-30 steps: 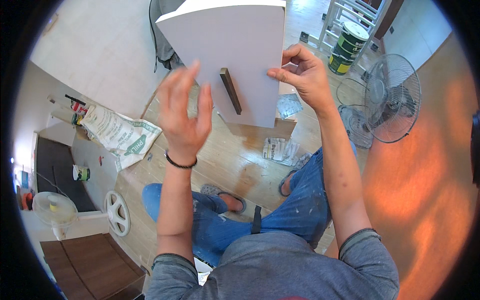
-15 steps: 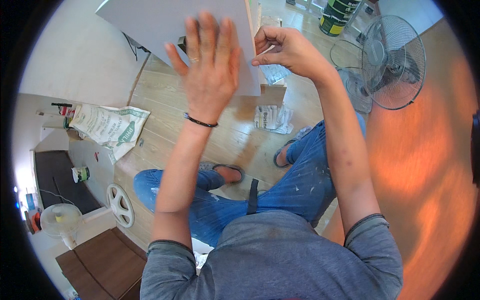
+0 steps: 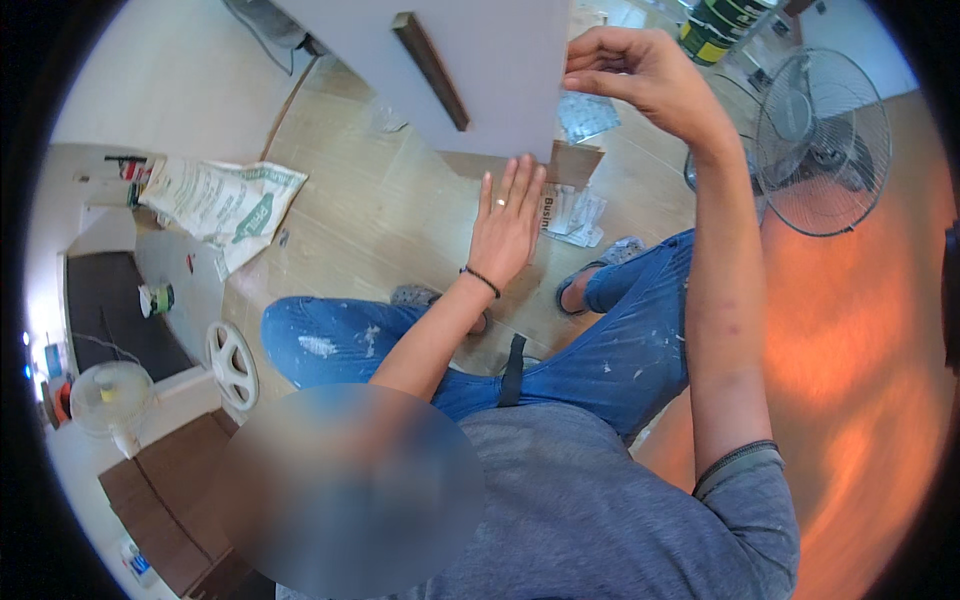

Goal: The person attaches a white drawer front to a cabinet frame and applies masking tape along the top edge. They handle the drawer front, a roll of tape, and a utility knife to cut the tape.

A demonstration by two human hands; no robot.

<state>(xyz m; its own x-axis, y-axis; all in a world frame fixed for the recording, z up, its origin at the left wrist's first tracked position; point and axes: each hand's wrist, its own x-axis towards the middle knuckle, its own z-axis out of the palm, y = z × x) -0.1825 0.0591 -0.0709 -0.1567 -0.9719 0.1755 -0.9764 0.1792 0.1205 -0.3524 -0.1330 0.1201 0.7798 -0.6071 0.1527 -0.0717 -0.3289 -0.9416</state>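
A pale grey door-like panel (image 3: 510, 70) stands before me, with a long dark brown bar handle (image 3: 430, 70) set slantwise on its face. My right hand (image 3: 655, 85) pinches the panel's right edge between thumb and fingers. Lower down, my left hand (image 3: 508, 220) is open, fingers stretched, its tips by the panel's bottom edge; I cannot tell whether they touch it. A brown box-like part (image 3: 574, 165) shows at the panel's lower right corner. Folded newspaper (image 3: 575, 218) lies on the floor close to the left hand.
A standing fan (image 3: 825, 145) is at the right, near a green-black bucket (image 3: 722, 28). On the left lie a white printed sack (image 3: 225, 205) and a white wheel-shaped part (image 3: 232, 365). A smaller fan (image 3: 110, 395) stands beyond. A blurred patch covers the lower left.
My left hand has come down off the panel's face to its bottom edge, uncovering the handle. The panel and my right hand sit farther right in view, the right hand still on the edge.
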